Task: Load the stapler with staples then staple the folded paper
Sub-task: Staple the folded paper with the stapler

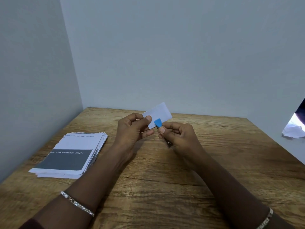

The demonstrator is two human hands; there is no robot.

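Stapling: right hand (176, 134) is curled around the blue-nosed stapler (158, 123), its nose over the paper's lower edge.
Paper: left hand (133, 128) pinches the folded paper (158, 113) in mid-air above the table (165, 179).
Risk: an unsupported sheet may twist or slip, so the staple could land crooked.
Fingers: the left thumb sits near the nose, likely pinch hazard.

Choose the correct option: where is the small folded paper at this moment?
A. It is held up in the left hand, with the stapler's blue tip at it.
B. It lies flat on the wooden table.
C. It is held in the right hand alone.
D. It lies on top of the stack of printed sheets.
A: the left hand pinches the folded paper above the table, while the right hand brings the stapler to its lower edge.
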